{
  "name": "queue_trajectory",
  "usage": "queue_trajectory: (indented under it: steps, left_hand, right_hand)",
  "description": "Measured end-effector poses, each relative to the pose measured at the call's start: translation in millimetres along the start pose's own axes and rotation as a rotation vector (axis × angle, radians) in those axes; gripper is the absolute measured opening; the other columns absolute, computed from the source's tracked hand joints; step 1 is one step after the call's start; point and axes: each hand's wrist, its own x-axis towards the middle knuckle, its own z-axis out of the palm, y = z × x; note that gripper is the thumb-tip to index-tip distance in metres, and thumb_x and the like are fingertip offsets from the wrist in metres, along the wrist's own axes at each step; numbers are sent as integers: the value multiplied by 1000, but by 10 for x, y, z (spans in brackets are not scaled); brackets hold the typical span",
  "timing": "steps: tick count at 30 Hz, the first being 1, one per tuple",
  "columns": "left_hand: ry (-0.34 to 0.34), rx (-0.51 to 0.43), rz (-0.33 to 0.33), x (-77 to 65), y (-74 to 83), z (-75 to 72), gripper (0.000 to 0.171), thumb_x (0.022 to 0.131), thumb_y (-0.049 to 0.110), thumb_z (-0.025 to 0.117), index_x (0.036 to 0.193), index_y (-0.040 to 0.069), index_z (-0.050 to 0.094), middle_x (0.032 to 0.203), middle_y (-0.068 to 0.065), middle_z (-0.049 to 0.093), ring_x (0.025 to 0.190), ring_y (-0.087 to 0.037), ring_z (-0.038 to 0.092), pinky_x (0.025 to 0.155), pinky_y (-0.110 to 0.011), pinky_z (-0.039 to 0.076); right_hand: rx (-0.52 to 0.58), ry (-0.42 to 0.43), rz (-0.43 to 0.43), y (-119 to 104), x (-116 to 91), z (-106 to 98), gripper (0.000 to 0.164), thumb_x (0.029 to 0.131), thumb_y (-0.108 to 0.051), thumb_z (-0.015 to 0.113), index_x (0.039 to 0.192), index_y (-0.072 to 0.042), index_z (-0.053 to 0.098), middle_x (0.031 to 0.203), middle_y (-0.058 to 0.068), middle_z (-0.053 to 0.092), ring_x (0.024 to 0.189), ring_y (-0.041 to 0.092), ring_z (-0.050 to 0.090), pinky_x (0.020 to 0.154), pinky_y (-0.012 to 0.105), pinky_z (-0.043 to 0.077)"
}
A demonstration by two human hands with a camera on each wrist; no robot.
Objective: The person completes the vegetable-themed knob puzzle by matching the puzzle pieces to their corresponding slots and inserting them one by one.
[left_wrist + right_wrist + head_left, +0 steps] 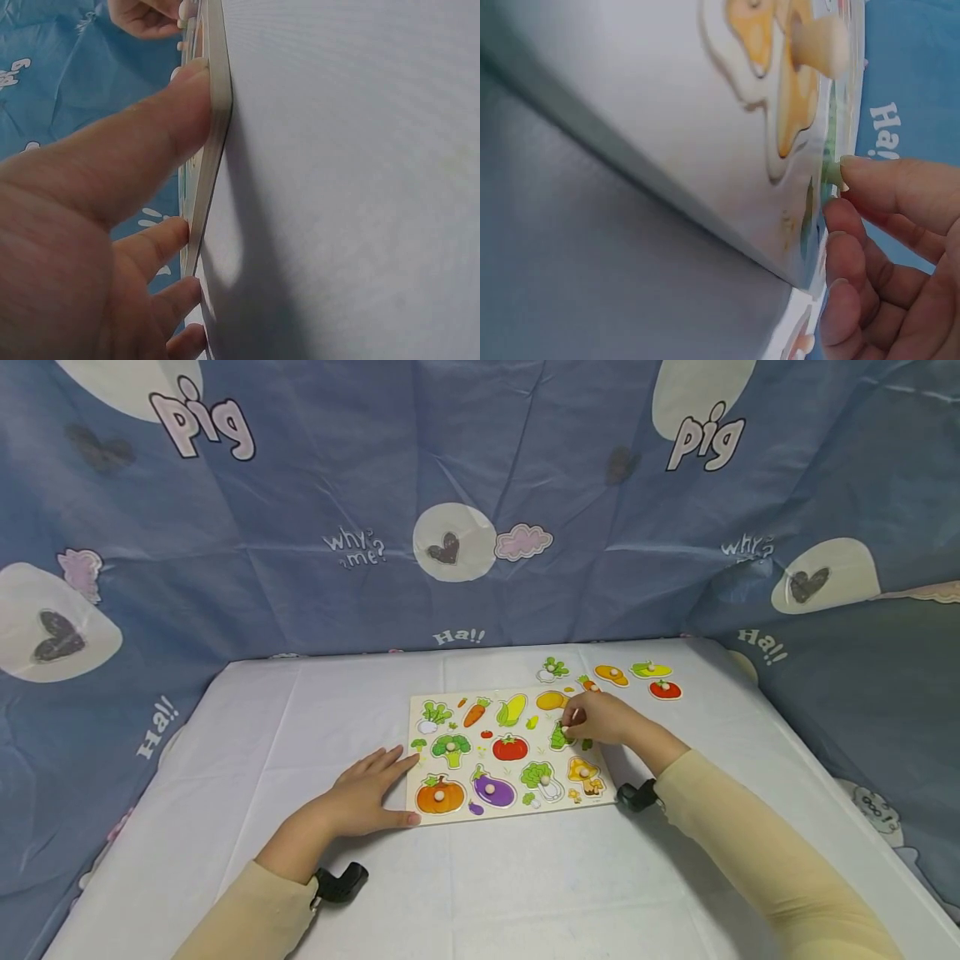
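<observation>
A wooden vegetable puzzle board (480, 814) lies on the table. My left hand (367, 797) rests at its left side, thumb on the near corner and straight fingers along the edge; the left wrist view shows that thumb (165, 112) against the board's rim. At the board's right side my right hand (600, 718) pinches the knob of a green vegetable piece (558, 737) between thumb and index finger. The right wrist view shows the pinched knob (834, 174) close over the board, beside the mushroom piece (795, 90). The hand partly hides the green piece.
Knobbed pumpkin (440, 795), eggplant (495, 791), broccoli (451, 749) and cabbage (542, 781) pieces sit in the board. Beyond it lie loose turnip (552, 670), carrot (589, 683), potato (611, 675), corn (650, 670) and tomato (665, 689) pieces. A blue patterned cloth (465, 610) hangs behind.
</observation>
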Motion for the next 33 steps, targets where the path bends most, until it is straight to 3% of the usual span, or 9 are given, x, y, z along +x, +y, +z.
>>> queue_trajectory:
  steps: [13, 22, 33]
  left_hand:
    - [-1, 5, -2, -1, -5, 7, 96, 79, 62, 74, 156, 17, 37, 163, -18, 24, 149, -45, 17, 115, -68, 15]
    - [1, 8, 1, 4, -18, 7, 97, 79, 63, 74, 156, 16, 37, 163, -18, 24, 149, -46, 17, 115, -68, 15]
    - [-2, 1, 9, -3, -18, 11, 97, 80, 63, 74, 156, 16, 36, 163, -18, 23, 149, -46, 17, 116, -67, 14]
  right_hand:
    - [-3, 6, 5, 36, -61, -94, 9, 90, -19, 76, 94, -15, 70, 88, 1, 67, 77, 18, 60, 70, 34, 50]
    - [-15, 77, -62, 120, -214, -246, 9, 90, -16, 75, 95, -11, 69, 88, 1, 66, 79, 19, 59, 72, 36, 50]
    - [-36, 123, -40, 294, -337, -435, 7, 91, -15, 73, 94, -10, 70, 88, 2, 65, 77, 19, 57, 67, 34, 47]
